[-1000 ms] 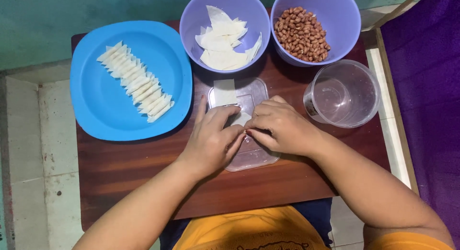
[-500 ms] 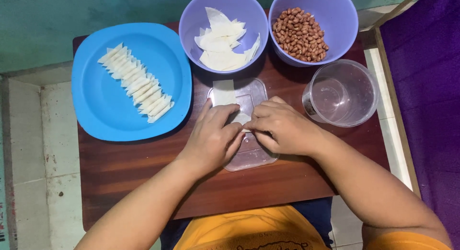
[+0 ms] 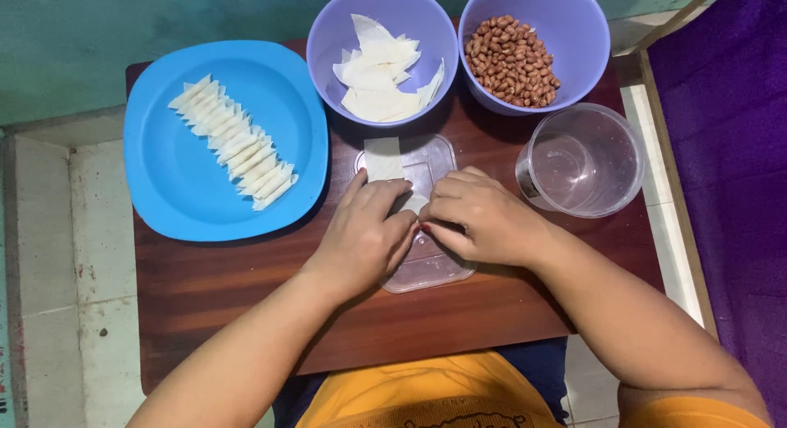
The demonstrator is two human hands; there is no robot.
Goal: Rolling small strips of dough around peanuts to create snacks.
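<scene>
Nearest, at six o'clock, a yellow shirt shows below the dark reddish wooden bench (image 3: 213,305), which stands on pale floor tiles (image 3: 49,256) with a purple cloth (image 3: 738,149) along its three o'clock side and a green wall (image 3: 123,34) beyond.

At the bench's centre lies a clear flat plastic lid (image 3: 430,268), and on it a thin white strip of pastry wrapper (image 3: 384,159). Its long axis runs from six to twelve o'clock, the free end pointing at twelve. The left hand (image 3: 365,239) and right hand (image 3: 484,219) meet over the strip's near end, fingers bunched close and pinching the wrapper there; what lies under them is hidden.

At three o'clock stands a clear round plastic tub (image 3: 586,161). At nine o'clock a blue rounded-square plastic plate (image 3: 172,198) carries a diagonal row of folded white pastry pieces (image 3: 234,145). Farthest, at twelve o'clock, one lilac plastic bowl (image 3: 328,34) holds loose cut wrapper sheets (image 3: 377,75); a second lilac bowl (image 3: 582,26), just beside it, holds brown peanuts (image 3: 510,61).
</scene>
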